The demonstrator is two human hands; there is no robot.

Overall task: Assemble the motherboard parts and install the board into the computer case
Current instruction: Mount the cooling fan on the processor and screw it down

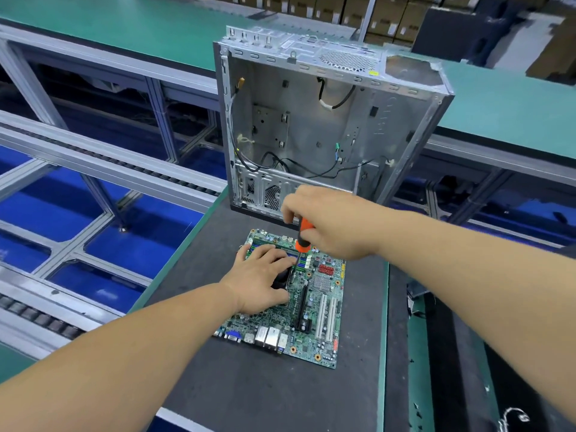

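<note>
The board (314,310) is lying flat on the dark mat (249,385), near the mat's far edge and closer to its right edge than its left. Its long axis is running from near to far, leaning a little to the left as it goes away; the edge with the blue and silver ports (258,336) is facing the near-left corner, and the white slots (325,319) are lying along the same axis. Printing on the board is too small to read.

The left hand (261,279) is resting on the board's far-left part with fingers spread fairly wide and gently bent, covering a black part (282,277) beneath it; whether it is gripping that part cannot be told. The right hand (330,226) is holding a driver (304,233) with an orange and black handle, fingers curled around it, the tool standing nearly upright with its tip coming down on the board just beside the left fingertips.

Beyond the board, the case (330,120) is standing at the mat's far edge, open side facing the person, loose cables (280,160) hanging inside. Raised lettering on its right inner wall is not legible.
</note>
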